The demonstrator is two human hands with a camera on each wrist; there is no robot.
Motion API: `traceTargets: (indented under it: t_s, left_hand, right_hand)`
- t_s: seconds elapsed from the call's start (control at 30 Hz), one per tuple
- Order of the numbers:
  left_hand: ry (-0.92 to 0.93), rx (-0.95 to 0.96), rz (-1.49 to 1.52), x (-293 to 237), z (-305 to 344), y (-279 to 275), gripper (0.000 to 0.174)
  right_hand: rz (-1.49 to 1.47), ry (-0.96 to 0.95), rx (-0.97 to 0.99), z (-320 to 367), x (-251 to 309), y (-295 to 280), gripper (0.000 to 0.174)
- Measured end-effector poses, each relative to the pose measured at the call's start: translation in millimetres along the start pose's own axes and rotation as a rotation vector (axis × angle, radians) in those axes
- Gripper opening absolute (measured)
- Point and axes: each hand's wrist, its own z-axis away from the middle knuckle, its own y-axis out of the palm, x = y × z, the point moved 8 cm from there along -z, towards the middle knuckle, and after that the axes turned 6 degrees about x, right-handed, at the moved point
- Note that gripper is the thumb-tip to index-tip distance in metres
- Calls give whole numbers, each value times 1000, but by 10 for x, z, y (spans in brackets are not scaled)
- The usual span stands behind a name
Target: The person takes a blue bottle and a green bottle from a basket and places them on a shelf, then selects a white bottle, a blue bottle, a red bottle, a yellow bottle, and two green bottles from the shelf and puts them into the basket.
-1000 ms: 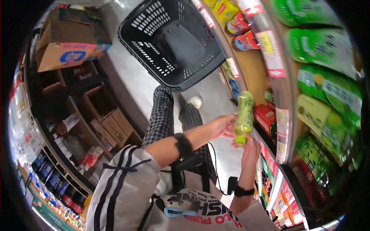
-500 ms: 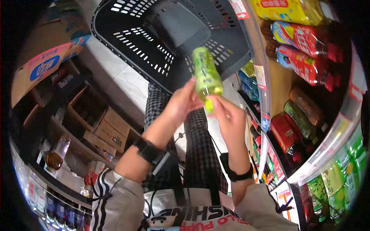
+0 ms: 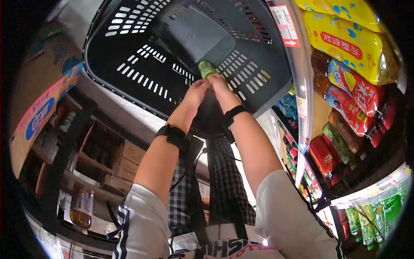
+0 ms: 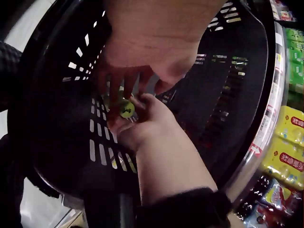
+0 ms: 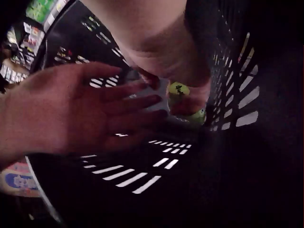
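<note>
A green bottle [image 3: 207,68] points down into the black basket [image 3: 101,56], held by my right hand [image 3: 220,85]. Its yellow-green cap shows between the right fingers in the left wrist view [image 4: 127,109] and the right wrist view [image 5: 179,89]. My left hand [image 3: 196,93] is beside the right one; in the left wrist view the left hand [image 4: 149,47] reaches down over the cap. The right wrist view shows the left hand [image 5: 95,109] with fingers spread and nearly straight, next to the right hand [image 5: 161,47]. Most of the bottle is hidden behind the hands.
On the right, shelves hold yellow packs [image 3: 340,41], red-labelled bottles [image 3: 358,88] and green bottles [image 3: 366,222]. A cardboard box [image 3: 32,116] and dark shelving with a bottle [image 3: 82,207] stand on the left. Checked trouser legs [image 3: 222,181] are below the basket.
The bottle and both hands have moved from beside the right shelf into the basket. My left hand has loosened from the bottle. The basket appears closer and larger in the head view.
</note>
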Motion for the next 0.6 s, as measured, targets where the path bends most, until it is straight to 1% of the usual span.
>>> traceTargets:
  t_s: [0.07, 0.1, 0.13, 0.2, 0.23, 0.27, 0.33, 0.37, 0.4, 0.43, 0.47, 0.5, 0.53, 0.57, 0.6]
  left_hand:
    - [-34, -5, 0, 126, -56, -72, 28]
    - [-71, -5, 3, 130, 23, -78, 28]
    - [-110, -6, 6, 161, 76, -79, 28]
    - [-95, 34, 84, 294, 49, -141, 27]
    - [-85, 55, 124, 308, 45, -157, 26]
    - [-98, 23, 103, 332, 31, -200, 26]
    - [-122, -31, 57, 313, 29, -228, 25]
    - [-81, -9, 56, 270, 37, -221, 26]
    - [-72, -38, 32, 218, 43, -203, 25]
    - [-58, -11, -7, 264, -76, -240, 26]
    - [-59, -94, -117, 112, 29, -187, 25]
    - [31, -78, 15, 70, 17, -137, 18]
    - [58, -102, -31, 84, -33, -130, 17]
    - [98, -130, -11, 11, 21, -16, 17]
    - [137, -163, 11, -112, 137, 119, 17]
  right_hand:
    - [152, -4, 37, -78, -11, 65, 26]
    - [312, 14, -21, 34, 91, 5, 26]
    - [306, -4, -46, 124, 124, -4, 24]
    - [292, -33, -105, 282, 163, -12, 22]
    - [409, -7, -162, 319, 166, 6, 26]
    - [356, -57, -79, 329, 174, 48, 25]
    - [259, -57, -90, 357, 93, 79, 29]
    - [192, -126, -111, 378, 94, 100, 32]
    - [130, -193, -135, 401, 84, 114, 36]
    - [84, -205, -133, 388, 55, 132, 37]
    - [41, -218, -133, 369, 21, 149, 39]
    - [-391, -195, 7, 327, -36, 331, 37]
    - [-448, -210, 1, 475, 8, 207, 34]
    - [-505, -227, -4, 637, 68, 76, 31]
    - [-182, -261, -147, 1127, 371, -275, 29]
